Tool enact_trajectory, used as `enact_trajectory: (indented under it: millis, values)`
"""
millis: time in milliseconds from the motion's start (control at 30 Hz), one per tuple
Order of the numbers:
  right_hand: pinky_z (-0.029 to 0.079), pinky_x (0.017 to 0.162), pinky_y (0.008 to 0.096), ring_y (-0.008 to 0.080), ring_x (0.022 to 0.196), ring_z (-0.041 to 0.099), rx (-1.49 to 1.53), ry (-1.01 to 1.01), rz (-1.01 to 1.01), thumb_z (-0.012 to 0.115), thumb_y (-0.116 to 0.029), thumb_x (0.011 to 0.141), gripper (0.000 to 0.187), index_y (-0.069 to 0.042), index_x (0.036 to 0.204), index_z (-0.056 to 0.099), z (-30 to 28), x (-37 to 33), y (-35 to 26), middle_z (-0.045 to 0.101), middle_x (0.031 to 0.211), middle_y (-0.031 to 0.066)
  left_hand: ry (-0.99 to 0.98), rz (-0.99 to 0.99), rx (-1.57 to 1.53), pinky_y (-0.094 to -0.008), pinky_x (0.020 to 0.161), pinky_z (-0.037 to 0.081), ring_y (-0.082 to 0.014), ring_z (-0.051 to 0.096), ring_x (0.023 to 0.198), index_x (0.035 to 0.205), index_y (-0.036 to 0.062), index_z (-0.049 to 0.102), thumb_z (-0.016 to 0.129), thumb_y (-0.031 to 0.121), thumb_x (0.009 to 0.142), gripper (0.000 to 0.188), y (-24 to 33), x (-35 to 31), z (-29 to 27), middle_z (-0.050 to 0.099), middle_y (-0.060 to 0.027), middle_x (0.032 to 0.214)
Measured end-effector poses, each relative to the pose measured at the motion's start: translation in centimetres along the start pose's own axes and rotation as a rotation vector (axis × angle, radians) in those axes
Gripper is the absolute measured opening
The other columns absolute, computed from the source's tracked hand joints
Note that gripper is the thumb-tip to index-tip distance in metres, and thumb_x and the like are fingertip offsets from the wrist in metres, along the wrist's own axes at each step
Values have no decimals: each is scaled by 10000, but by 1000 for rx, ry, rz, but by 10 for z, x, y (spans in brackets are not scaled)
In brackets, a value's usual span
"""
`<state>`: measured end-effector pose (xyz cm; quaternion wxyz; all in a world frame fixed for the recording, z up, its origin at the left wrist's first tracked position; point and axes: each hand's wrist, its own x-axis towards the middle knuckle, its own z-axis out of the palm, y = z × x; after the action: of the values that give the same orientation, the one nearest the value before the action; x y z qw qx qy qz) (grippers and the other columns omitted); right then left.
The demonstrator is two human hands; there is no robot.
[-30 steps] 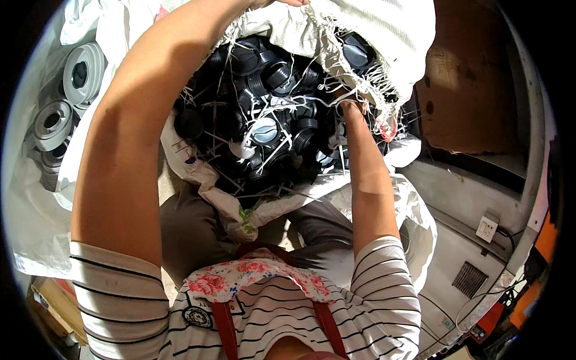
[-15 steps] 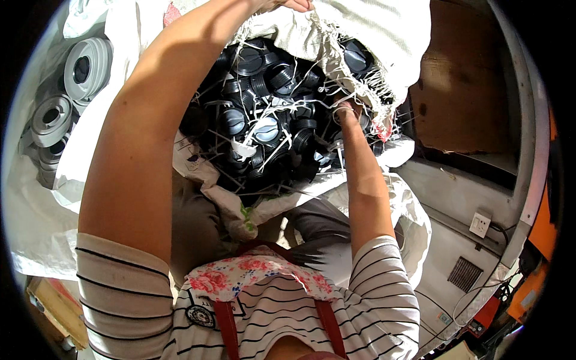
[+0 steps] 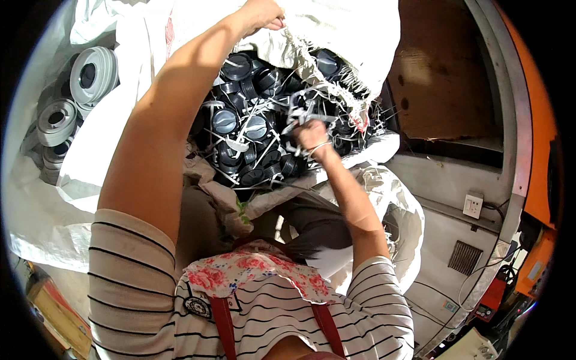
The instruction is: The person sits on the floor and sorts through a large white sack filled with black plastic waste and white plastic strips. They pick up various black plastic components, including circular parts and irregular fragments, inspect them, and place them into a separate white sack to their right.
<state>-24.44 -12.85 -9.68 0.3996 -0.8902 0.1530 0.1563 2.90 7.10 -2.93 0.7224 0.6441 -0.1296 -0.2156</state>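
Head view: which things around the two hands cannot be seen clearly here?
- Left hand fingers: folded over the white woven sack edge, partly hidden.
- Right hand: what it grips is unclear, tangled in white strips.
- Black round caps: lower layers hidden by the sack and the left forearm.
- Grey reels: partly covered by sack cloth.

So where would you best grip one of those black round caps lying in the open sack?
Probably by the ribbed rim, from above: a black cap lies flat side up among white strips, so its edge is reachable from above. The right hand is already among them; the left hand lifts the sack.
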Motion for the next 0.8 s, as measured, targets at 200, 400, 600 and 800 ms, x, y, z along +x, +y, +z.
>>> enact_trajectory:
  millis: [200, 400, 600, 800]
  values:
    - [480, 589, 308, 181, 610, 603, 283, -84, -234, 537, -20, 737, 178, -19, 876, 648, 50, -58, -54, 646, 692, 105, 57, -153, 25, -203, 607, 541, -148, 625, 690, 905, -82, 613, 555, 114, 870, 207, 26, -62, 20, 635, -131, 830]
    - [464, 473, 260, 140, 486, 532, 921, -337, -174, 431, 76, 757, 249, 29, 946, 586, 18, -109, -93, 561, 611, 82, -55, -165, 144, -167, 503, 425, -74, 516, 550, 826, -28, 616, 534, 139, 890, 197, 37, -132, 6, 576, -35, 675]
    - [476, 476, 276, 151, 488, 529, 1131, -231, -430, 548, -69, 766, 225, 45, 960, 567, -33, -157, -95, 564, 650, 92, 165, -234, 20, -227, 681, 513, -167, 619, 789, 968, -19, 614, 569, 163, 866, 213, 41, -195, 17, 632, -86, 921]
    - [424, 469, 241, 141, 547, 507, 926, 445, -318, 614, -136, 741, 369, 63, 1044, 548, -128, -259, -61, 580, 754, 101, 176, -179, -171, -270, 761, 514, -188, 614, 859, 1033, -44, 585, 530, 154, 880, 256, 55, -257, 35, 624, -123, 993]
